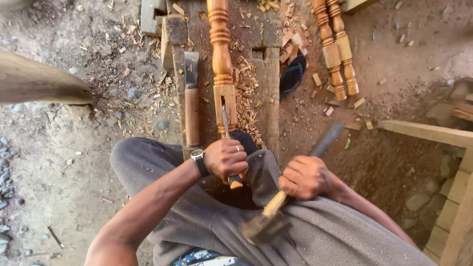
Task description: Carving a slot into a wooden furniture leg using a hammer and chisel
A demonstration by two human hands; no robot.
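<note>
While the left hand [225,158] grips a chisel [227,132] set in the mortise of a turned wooden spindle [220,54] on the bench [268,88], the right hand [305,177] clasps a hammer [268,216] low over the lap.

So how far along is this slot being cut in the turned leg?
The turned leg is fully shaped, and a slot is open in its square end. The left hand holds a chisel in that slot; the right hand grips a hammer. How much cutting remains is unclear.
</note>
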